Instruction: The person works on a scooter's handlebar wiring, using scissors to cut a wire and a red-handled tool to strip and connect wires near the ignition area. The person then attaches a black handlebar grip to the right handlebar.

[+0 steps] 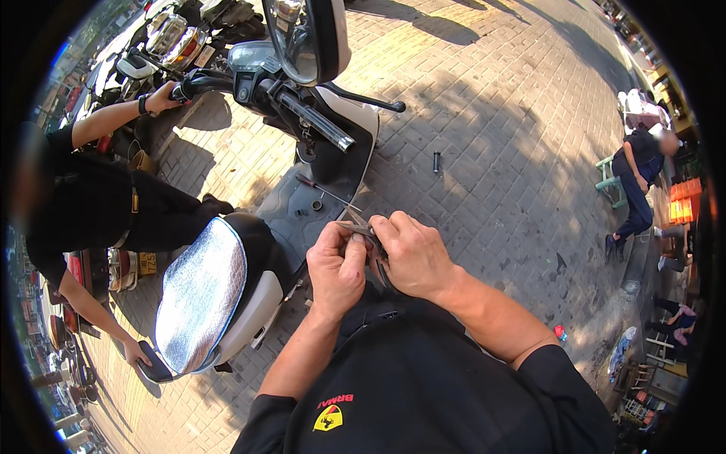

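My two hands meet in front of my chest, above the scooter's footboard. My right hand is closed round a two-legged metal tool, pliers or scissors; its pointed metal end sticks out toward the left. The fingers of my left hand are pinched at that end, and what they hold is too small and covered to make out. On the footboard lie a screwdriver and a short dark ring-shaped piece. Beyond them, the scooter's right handlebar shows a bare metal tube.
At left a person in black grips the other handlebar and the rear of the scooter, beside its silver-covered seat. A small dark cylinder stands on the paving. A mirror rises ahead. Another person sits at far right.
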Demonstrator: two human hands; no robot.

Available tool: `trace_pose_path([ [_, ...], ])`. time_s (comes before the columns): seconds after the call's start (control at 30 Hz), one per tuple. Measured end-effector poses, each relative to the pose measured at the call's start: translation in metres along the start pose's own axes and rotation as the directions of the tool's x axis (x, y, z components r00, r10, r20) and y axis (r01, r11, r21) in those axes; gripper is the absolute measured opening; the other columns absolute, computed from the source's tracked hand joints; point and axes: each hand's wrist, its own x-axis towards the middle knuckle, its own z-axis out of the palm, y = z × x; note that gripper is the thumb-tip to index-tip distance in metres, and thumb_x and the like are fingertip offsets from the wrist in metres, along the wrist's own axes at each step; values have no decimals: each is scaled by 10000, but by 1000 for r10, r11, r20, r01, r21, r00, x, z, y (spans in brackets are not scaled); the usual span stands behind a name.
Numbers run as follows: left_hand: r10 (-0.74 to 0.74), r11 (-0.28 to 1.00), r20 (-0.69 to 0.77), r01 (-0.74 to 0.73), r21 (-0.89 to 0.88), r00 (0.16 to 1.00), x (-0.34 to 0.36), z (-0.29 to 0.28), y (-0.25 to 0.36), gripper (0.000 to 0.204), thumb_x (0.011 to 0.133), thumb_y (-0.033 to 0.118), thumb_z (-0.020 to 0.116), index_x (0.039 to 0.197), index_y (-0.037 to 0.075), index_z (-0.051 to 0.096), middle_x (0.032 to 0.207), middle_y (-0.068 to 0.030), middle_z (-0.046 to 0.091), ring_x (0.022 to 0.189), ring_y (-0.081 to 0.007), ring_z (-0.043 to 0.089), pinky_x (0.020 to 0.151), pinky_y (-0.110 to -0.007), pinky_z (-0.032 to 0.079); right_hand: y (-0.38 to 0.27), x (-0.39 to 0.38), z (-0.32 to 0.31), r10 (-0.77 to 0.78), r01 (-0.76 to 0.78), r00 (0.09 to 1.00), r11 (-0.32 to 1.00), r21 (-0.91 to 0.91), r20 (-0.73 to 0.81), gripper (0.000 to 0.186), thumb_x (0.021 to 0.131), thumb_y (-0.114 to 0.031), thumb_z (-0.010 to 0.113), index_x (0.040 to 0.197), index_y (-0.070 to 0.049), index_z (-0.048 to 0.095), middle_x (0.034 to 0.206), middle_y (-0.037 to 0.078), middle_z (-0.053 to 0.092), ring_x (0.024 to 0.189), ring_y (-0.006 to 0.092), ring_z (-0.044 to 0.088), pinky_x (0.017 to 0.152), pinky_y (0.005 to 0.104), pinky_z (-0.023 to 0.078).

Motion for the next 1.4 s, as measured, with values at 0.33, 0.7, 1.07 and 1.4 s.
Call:
trace_pose_path([
  [0.33,95,990,-49,-89,112,994,-1,-1,-11,71,932,-21,579,861,-25,592,700,-7,621,625,-35,533,551,-218,437,-1,-1,3,10,-9,1000,1000,-5,26,381,769,-122,711,1094,15,566,845,173,560,746,368,637,600,459,532],
  [0.7,95,986,-65,-85,143,993,-5,0,-7,90,929,-25,579,840,-14,577,645,-5,592,551,-37,526,492,-228,418,-3,-4,8,-9,9,1000,999,-44,18,411,773,-137,702,1116,35,553,850,187,556,740,369,639,587,450,538],
  [1.07,193,958,-41,-180,222,980,0,-6,-6,89,914,-51,554,835,-15,577,625,-18,596,547,-42,528,495,-226,413,-5,-2,12,-12,13,1000,999,-33,24,251,815,-124,686,958,9,529,806,202,567,662,383,641,566,456,540],
  [1.4,68,989,-22,-64,137,997,0,-13,-6,61,926,-12,549,884,-13,593,709,17,561,640,-38,467,570,-220,405,1,-2,7,-7,7,1000,998,60,16,211,819,-81,717,889,-16,529,769,176,594,675,376,624,566,437,517],
])
